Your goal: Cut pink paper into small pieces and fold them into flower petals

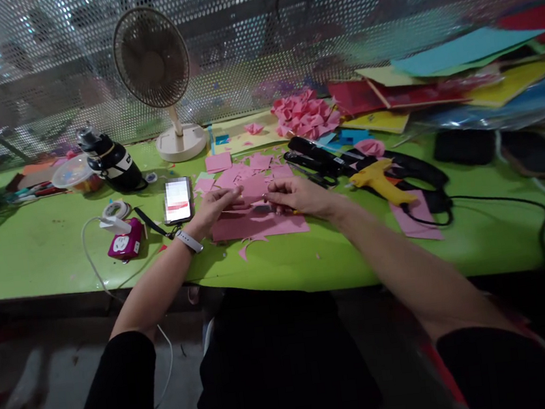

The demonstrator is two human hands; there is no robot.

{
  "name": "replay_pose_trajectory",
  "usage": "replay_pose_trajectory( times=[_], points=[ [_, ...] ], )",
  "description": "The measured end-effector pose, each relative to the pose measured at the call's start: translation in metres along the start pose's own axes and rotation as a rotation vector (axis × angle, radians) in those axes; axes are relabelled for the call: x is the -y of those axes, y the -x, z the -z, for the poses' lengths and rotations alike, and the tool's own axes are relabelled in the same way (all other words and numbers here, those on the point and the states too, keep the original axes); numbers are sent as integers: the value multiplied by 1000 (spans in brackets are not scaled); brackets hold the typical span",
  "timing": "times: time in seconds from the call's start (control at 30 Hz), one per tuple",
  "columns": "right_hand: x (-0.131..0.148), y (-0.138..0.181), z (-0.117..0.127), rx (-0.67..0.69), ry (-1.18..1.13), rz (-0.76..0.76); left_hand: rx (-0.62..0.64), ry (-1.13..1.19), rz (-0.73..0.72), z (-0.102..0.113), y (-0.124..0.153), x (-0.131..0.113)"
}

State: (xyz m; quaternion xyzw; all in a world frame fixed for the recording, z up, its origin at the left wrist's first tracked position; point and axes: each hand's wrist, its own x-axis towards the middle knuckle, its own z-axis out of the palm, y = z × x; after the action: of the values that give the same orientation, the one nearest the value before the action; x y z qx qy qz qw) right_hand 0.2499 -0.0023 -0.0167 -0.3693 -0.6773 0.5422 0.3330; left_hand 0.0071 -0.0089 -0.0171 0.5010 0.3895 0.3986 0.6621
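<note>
My left hand [221, 205] and my right hand [296, 195] are close together over the green table. Between them is a small piece of pink paper [254, 190], pinched at its left by my left fingers and at its right by my right fingers. A speck of yellow shows under my right hand, too small to name. Below the hands a larger pink sheet [260, 225] lies flat. Cut pink pieces [260, 161] and scraps are scattered just beyond, and a curved offcut [244, 251] lies nearer me.
To the left are a phone [177, 200], a magenta power adapter [126, 239], a black bottle [112, 160] and a fan [181, 141]. On the right lie a yellow glue gun [376, 183], its cord, and coloured sheets [466, 49]. Folded pink paper pieces [304, 115] are heaped behind.
</note>
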Motion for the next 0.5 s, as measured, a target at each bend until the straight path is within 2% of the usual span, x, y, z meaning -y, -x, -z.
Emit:
replay_pose_trajectory(
  times=[0.13, 0.23, 0.3, 0.37, 0.5],
  points=[
    [-3, -2, -5, 78, 9, -41, -3, -64, -68, -2, -3, 8],
    [1, 2, 7, 54, 79, -82, -36, -67, -95, 1, -3, 5],
    [6, 8, 23, 6, 224, -67, -67, -49, -104, 3, -3, 1],
    [10, 16, 41, -40, 463, -11, -83, -24, -100, 6, -2, -3],
    [11, 26, 58, 38, 841, -95, -118, 33, -90, 7, -2, -4]
  ],
)
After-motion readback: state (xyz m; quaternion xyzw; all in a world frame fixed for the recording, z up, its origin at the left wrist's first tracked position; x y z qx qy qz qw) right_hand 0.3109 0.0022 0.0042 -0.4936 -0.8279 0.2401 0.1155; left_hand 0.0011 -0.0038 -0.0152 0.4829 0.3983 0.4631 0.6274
